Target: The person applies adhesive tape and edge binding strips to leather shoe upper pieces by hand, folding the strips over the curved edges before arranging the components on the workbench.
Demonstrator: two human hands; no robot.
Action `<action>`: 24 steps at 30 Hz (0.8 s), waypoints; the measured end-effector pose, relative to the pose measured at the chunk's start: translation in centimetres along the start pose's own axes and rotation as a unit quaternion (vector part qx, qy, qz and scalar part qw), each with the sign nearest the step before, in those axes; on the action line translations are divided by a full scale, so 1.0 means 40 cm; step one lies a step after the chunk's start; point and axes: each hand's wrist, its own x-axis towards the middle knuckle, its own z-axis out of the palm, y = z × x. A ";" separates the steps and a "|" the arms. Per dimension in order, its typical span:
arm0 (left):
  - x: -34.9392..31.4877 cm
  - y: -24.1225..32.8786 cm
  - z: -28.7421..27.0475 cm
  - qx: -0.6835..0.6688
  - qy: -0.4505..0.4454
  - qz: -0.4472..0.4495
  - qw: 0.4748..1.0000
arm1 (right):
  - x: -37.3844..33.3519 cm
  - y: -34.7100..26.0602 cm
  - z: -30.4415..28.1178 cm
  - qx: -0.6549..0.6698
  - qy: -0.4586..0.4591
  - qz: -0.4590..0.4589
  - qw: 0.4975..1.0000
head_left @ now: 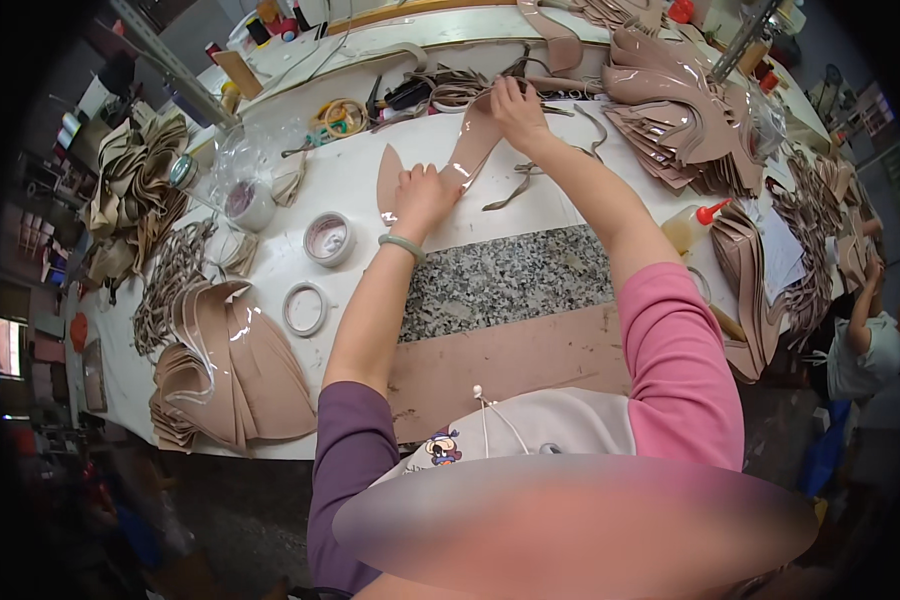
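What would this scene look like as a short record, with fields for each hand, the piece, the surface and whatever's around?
Left hand: on the curved brown piece, fingers bent
Right hand: at the piece's far end; grip unclear
Surface: white table, with a speckled slab nearer the body
Left side: round white tub, near-left brown stack
Right side: red-tipped bottle, far-right brown stack
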 end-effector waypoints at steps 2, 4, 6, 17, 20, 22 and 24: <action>0.006 0.023 0.006 0.010 -0.043 -0.021 0.999 | -0.009 0.032 -0.003 0.047 0.020 -0.017 0.999; 0.001 0.005 0.025 -0.068 0.086 -0.032 0.993 | 0.008 0.034 -0.050 0.137 0.111 -0.042 0.983; 0.019 0.008 0.002 -0.096 0.187 0.025 0.977 | 0.023 0.017 -0.133 0.232 0.120 -0.015 0.965; -0.146 0.200 -0.340 -0.363 0.470 0.139 0.792 | 0.002 -0.028 -0.603 0.806 0.200 0.214 0.515; -0.247 0.202 -0.436 -0.449 0.431 0.113 0.774 | 0.002 -0.005 -0.721 0.900 0.150 0.195 0.359; -0.331 0.170 -0.476 -0.547 0.378 0.120 0.737 | -0.014 -0.025 -0.793 0.973 0.087 0.146 0.156; -0.414 0.117 -0.502 -0.595 0.288 0.110 0.742 | -0.034 -0.044 -0.847 0.983 0.008 0.148 0.111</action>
